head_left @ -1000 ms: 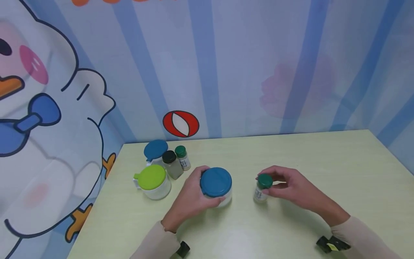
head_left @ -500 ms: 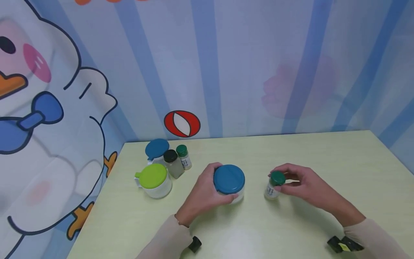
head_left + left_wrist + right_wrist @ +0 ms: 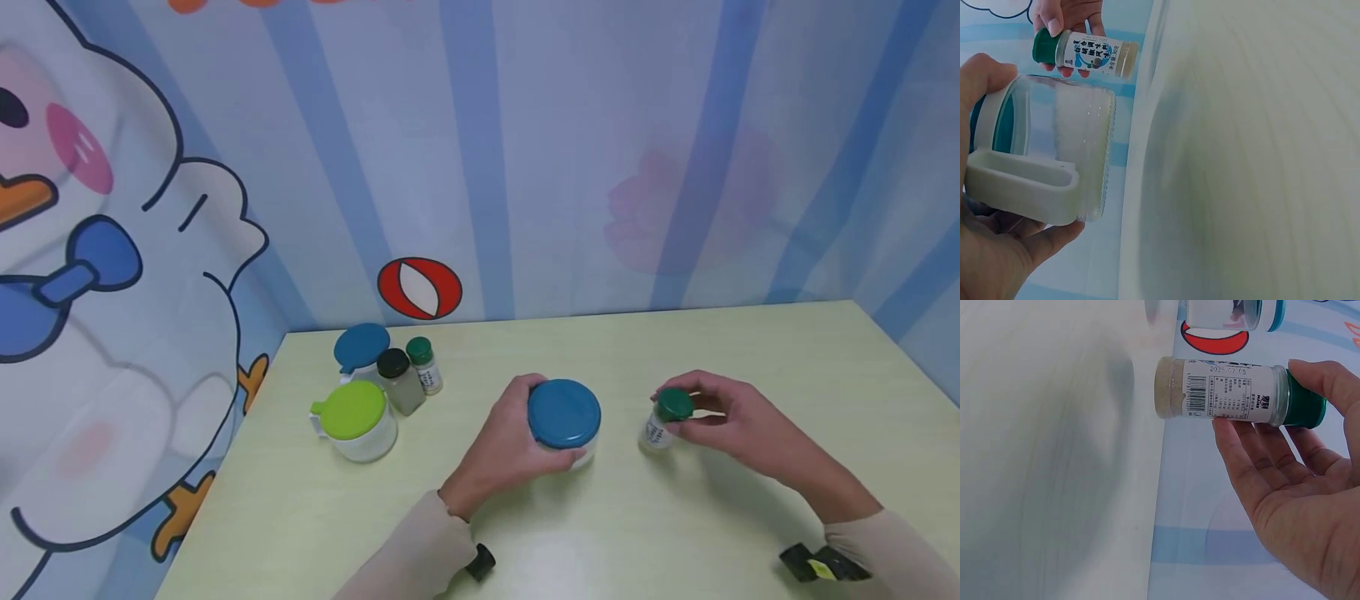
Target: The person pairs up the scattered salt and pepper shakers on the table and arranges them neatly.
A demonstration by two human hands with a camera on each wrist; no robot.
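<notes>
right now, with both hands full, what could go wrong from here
The small bottle might slip, as the right hand has only a fingertip hold on it. The held blue-lidded jar might slip too: the left hand grips its sides, not its handle. The two could knock together if brought closer.

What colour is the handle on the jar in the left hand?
The handle is plain off-white, best seen in the left wrist view.

- Desk (image 3: 787,358): pale yellowish, faint wood grain
- At its far left, a lime-lidded jar (image 3: 354,421)
- Behind that, a blue-lidded jar (image 3: 362,347)
- Beside these, a black-capped bottle (image 3: 402,390) and green-capped bottle (image 3: 426,367)
</notes>
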